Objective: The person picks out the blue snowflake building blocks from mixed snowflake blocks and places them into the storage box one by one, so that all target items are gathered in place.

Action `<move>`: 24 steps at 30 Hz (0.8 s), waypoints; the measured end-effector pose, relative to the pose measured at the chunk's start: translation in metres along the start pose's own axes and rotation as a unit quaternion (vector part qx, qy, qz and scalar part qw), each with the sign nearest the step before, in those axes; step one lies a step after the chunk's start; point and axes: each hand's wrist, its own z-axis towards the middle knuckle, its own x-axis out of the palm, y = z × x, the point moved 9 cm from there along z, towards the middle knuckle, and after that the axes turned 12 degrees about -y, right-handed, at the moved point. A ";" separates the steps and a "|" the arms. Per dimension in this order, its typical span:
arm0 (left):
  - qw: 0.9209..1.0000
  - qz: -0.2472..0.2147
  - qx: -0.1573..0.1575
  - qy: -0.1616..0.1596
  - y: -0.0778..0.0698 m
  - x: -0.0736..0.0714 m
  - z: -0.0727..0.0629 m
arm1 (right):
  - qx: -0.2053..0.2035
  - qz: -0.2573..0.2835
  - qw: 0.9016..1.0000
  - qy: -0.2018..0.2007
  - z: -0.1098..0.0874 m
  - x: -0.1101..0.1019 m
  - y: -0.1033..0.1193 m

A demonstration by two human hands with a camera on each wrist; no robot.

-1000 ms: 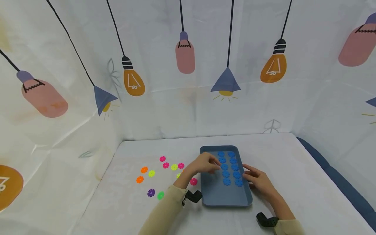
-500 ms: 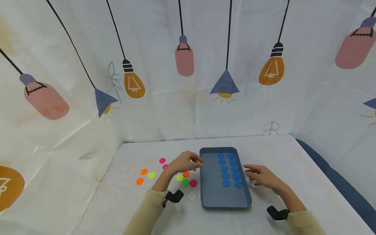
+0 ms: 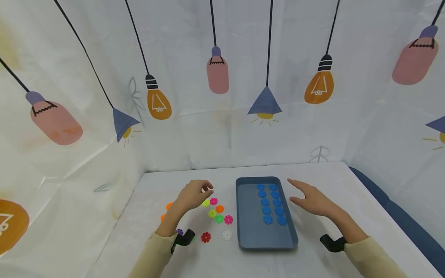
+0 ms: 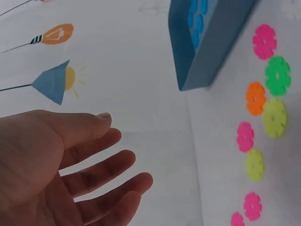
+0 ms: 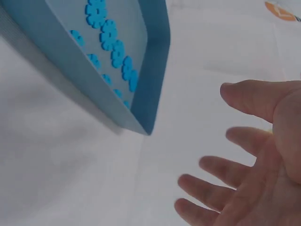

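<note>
My left hand (image 3: 194, 195) hovers over the loose flower-shaped discs left of the tray, fingers relaxed and slightly bent; the left wrist view shows nothing in it. To the right of the tray, my right hand (image 3: 314, 199) is held up with its fingers spread, holding nothing. Between them lies a blue-grey rectangular tray (image 3: 250, 237). Inside it, blue flower-shaped discs (image 3: 265, 202) form two columns along the right half. Outside, near the left hand, are a green disc (image 3: 219, 219), a pink disc (image 3: 228, 219), an orange disc (image 3: 219, 209) and a yellow disc (image 3: 212, 213).
A red disc (image 3: 206, 237) and a white disc (image 3: 227, 235) lie toward the front of the white table (image 3: 264, 264). A purple disc (image 3: 179, 231) is partly hidden by the left wrist. Behind stands a white curtain (image 3: 194, 143) printed with lamps.
My left hand has moved from over the tray leftward to above the loose discs. My right hand has come off the tray's right edge and spread its fingers. The blue discs stay put.
</note>
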 end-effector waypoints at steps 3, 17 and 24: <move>0.998 0.058 -0.002 -0.033 0.012 -0.010 -0.008 | -0.019 -0.037 0.999 -0.022 0.001 -0.010 0.009; 0.968 0.222 -0.003 -0.115 0.082 -0.065 -0.046 | -0.024 -0.170 0.984 -0.049 0.002 -0.042 -0.004; 0.968 0.219 -0.042 -0.115 0.111 -0.080 -0.061 | -0.008 -0.202 0.978 -0.047 0.001 -0.047 -0.016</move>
